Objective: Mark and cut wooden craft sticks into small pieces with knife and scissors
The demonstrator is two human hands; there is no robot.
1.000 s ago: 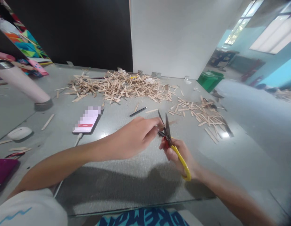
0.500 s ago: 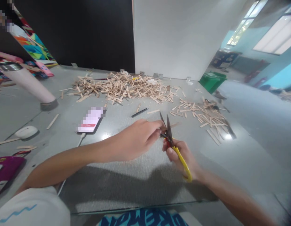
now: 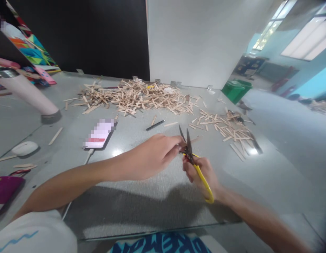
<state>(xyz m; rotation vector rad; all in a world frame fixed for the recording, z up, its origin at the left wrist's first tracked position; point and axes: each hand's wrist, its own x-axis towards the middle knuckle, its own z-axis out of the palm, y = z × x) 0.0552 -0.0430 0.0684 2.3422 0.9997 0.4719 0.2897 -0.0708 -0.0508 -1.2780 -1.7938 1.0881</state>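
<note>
My right hand (image 3: 201, 173) is closed round yellow-handled snips (image 3: 190, 154), whose two dark blades point up and stand slightly apart. My left hand (image 3: 152, 156) pinches a thin wooden stick (image 3: 191, 141) and holds it between the blades. Both hands hover over the grey table (image 3: 152, 196) near its middle. Most of the stick is hidden by my fingers and the blades.
A big heap of wooden sticks (image 3: 134, 96) lies at the back, a smaller heap (image 3: 226, 128) to the right. A phone (image 3: 98, 135) on a cable, a dark pen (image 3: 155, 125), a white mouse (image 3: 23, 148) and a pink bottle (image 3: 26, 95) lie left. A green bin (image 3: 235, 89) stands behind.
Both hands stay almost where they were, with the stick still between the blades. Only the camera has shifted a little.
</note>
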